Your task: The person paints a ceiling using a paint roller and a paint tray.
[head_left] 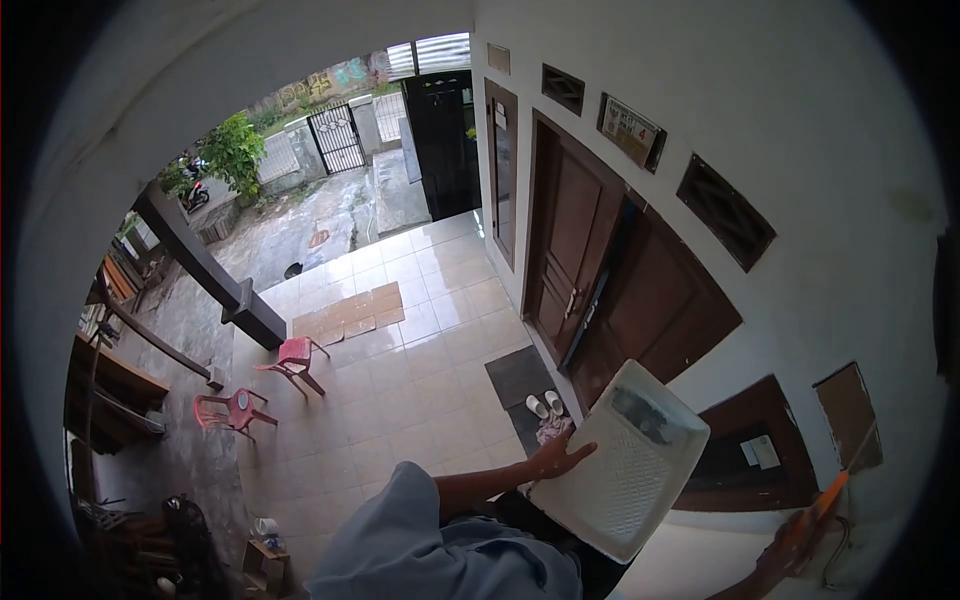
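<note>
A white paint tray (632,465) with a textured slope and a dark stain at its upper end is tilted in front of my body. My left hand (562,457) grips its left edge, thumb over the rim and the other fingers hidden. At the lower right, my right hand (795,540) is closed around an orange handle (828,492). A thin part extends from the handle toward a brown panel (848,415) on the white wall; whether it touches is unclear.
Brown double doors (575,245) and a framed window (755,450) line the wall. On the tiled floor (400,390) are a dark mat (512,385) with white slippers (537,406), flattened cardboard (350,314) and red chairs (240,408). A dark pillar (205,260) stands left.
</note>
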Demonstrator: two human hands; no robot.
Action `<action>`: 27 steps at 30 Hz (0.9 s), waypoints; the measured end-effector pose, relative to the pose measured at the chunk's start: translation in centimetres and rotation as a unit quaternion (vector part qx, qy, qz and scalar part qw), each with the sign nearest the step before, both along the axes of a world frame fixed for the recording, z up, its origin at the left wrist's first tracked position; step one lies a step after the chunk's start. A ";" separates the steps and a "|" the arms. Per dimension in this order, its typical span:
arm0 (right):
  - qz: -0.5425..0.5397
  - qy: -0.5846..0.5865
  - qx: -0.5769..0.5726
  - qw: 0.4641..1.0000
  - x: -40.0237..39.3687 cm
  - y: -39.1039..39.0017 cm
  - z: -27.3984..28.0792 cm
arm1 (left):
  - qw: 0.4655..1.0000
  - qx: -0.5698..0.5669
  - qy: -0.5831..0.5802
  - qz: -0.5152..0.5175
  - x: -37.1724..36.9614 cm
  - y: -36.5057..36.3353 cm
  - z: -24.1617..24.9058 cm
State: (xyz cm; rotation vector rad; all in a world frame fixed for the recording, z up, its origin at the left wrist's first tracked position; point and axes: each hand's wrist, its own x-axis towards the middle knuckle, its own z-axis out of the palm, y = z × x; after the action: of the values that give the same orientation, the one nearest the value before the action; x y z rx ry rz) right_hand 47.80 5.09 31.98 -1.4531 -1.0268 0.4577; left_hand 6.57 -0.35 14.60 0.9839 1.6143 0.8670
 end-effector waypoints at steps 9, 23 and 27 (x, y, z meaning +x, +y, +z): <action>0.024 0.129 -0.050 0.990 -8.7 -5.5 -5.0 | 0.999 -0.035 0.013 -0.019 -0.3 0.5 -0.7; 0.086 0.201 -0.007 0.976 -8.6 -1.3 -0.4 | 0.997 0.066 0.041 -0.018 -0.4 1.3 -3.6; 0.126 0.232 0.021 0.964 -9.1 0.6 -2.4 | 0.996 0.077 0.040 -0.006 0.6 1.0 -1.7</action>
State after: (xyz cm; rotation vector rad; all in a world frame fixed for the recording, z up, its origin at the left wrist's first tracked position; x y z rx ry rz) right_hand 38.66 5.65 29.61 -1.1060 -0.8335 0.9083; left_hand 7.16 0.70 12.90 1.1477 1.6249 0.9660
